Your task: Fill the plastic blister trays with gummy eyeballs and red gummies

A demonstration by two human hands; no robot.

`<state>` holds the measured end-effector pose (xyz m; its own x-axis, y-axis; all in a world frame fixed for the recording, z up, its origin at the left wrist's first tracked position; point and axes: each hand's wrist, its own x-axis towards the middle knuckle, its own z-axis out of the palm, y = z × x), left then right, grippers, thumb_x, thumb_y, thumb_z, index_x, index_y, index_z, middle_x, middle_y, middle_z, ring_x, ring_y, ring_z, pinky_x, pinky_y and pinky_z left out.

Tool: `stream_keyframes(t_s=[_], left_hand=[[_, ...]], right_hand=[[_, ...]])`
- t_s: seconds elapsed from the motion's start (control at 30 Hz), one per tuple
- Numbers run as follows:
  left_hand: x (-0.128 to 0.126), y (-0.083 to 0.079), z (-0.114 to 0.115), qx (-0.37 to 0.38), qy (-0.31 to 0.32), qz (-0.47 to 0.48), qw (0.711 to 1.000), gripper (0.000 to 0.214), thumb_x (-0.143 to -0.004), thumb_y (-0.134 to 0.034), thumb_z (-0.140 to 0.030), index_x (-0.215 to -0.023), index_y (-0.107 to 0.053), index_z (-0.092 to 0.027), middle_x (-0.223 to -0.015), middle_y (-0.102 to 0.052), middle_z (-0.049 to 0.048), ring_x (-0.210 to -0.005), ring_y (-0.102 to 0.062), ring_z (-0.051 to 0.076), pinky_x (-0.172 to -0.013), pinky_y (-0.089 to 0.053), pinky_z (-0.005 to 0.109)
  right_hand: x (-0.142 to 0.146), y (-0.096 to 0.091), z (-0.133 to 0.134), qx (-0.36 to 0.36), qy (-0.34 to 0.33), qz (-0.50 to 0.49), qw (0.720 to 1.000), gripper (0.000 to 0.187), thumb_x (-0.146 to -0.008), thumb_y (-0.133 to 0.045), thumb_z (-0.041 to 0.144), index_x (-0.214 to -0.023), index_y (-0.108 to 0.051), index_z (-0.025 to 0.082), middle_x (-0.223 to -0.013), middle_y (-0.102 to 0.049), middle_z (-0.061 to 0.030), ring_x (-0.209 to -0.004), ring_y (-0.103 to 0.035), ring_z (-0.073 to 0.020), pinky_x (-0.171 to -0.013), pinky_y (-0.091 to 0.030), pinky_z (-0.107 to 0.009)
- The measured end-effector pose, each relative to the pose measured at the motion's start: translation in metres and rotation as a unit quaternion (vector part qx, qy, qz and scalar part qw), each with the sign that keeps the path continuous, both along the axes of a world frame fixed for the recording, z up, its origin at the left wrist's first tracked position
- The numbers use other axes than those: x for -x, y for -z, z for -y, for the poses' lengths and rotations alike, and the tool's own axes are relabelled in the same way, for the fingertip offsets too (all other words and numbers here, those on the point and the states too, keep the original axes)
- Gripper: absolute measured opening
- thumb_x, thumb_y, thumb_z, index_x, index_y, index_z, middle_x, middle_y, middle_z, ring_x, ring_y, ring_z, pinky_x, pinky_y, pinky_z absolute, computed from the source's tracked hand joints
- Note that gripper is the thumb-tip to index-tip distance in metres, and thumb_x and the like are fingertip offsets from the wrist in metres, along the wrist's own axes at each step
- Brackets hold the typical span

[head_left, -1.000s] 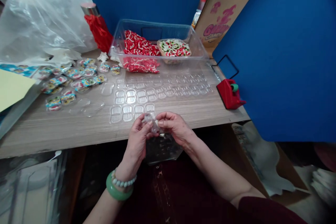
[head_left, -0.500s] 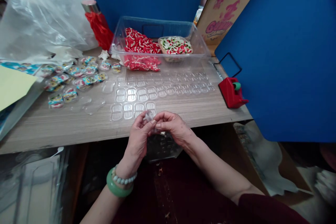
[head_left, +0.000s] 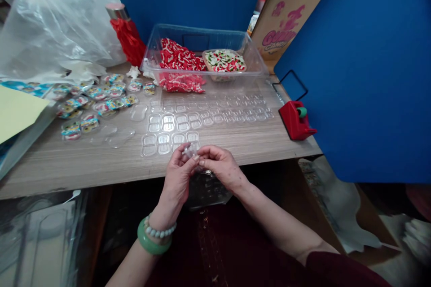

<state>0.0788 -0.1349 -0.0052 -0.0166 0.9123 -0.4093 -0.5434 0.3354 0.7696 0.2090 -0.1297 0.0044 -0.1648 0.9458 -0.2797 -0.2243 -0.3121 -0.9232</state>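
Note:
Close to the table's front edge, my left hand (head_left: 178, 169) is closed around several clear plastic blister shells (head_left: 191, 150). My right hand (head_left: 220, 166) meets it from the right, its thumb and fingertips pinching at the same shells. How the shells sit between the fingers is partly hidden. Just beyond my hands, clear two-part shells (head_left: 163, 143) lie in rows across the tabletop. Under my hands, below the table edge, is a clear plastic bag or container (head_left: 208, 190) with small shiny things in it, too dark to make out fully.
A clear tub (head_left: 262, 66) at the back holds red-and-white pieces (head_left: 182, 60) and a smaller container (head_left: 225, 62) of mixed pieces. Filled packs (head_left: 107, 98) lie left, near a red-wrapped cylinder (head_left: 126, 38). At right stand a red tape dispenser (head_left: 295, 121) and a cardboard box (head_left: 286, 22).
Both hands stay together at the plastic shells, with only a slight shift of the fingers. The whole view has moved a little.

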Motion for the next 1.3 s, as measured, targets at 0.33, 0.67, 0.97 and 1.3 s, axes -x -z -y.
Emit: stream_keyframes(t_s=[0.33, 0.67, 0.97, 1.3], left_hand=[[-0.003, 0.001, -0.003, -0.014, 0.007, -0.007, 1.000, 0.067, -0.059, -0.089, -0.017, -0.120, -0.061, -0.022, -0.090, -0.070, 0.0000, -0.078, -0.066, 0.013, -0.070, -0.052, 0.024], [-0.007, 0.004, -0.010, -0.009, 0.006, -0.016, 1.000, 0.061, -0.062, -0.087, -0.019, -0.117, -0.063, -0.020, -0.086, -0.070, -0.0002, -0.071, -0.069, 0.015, -0.063, -0.058, 0.028], [0.002, 0.007, -0.007, 0.017, 0.003, -0.026, 1.000, 0.060, -0.063, -0.087, -0.020, -0.116, -0.060, -0.020, -0.087, -0.071, -0.0007, -0.066, -0.072, 0.018, -0.065, -0.061, 0.032], [0.006, 0.004, -0.005, 0.032, 0.015, -0.013, 0.999, 0.062, -0.062, -0.087, -0.019, -0.118, -0.059, -0.018, -0.086, -0.070, 0.0005, -0.066, -0.072, 0.019, -0.063, -0.061, 0.031]], right_hand=[[-0.007, 0.001, -0.002, 0.001, 0.012, -0.015, 1.000, 0.026, -0.066, -0.076, 0.022, -0.090, -0.068, 0.021, -0.070, -0.066, 0.0062, -0.066, -0.064, -0.0107, -0.072, -0.054, -0.027], [-0.029, -0.007, -0.012, 0.042, 0.057, -0.011, 0.997, 0.029, -0.059, -0.074, 0.021, -0.088, -0.068, 0.019, -0.063, -0.062, 0.0065, -0.056, -0.053, -0.0085, -0.062, -0.044, -0.024], [-0.031, 0.027, -0.052, -0.089, 0.053, 0.488, 0.867, 0.021, -0.074, -0.054, 0.016, -0.082, -0.072, 0.025, -0.075, -0.070, 0.0004, -0.078, -0.062, -0.0190, -0.074, -0.044, -0.030], [-0.041, 0.029, -0.044, -0.137, 0.041, 0.587, 0.797, 0.034, -0.086, -0.050, 0.019, -0.112, -0.071, 0.022, -0.111, -0.069, -0.0080, -0.103, -0.061, -0.0233, -0.089, -0.047, -0.034]])
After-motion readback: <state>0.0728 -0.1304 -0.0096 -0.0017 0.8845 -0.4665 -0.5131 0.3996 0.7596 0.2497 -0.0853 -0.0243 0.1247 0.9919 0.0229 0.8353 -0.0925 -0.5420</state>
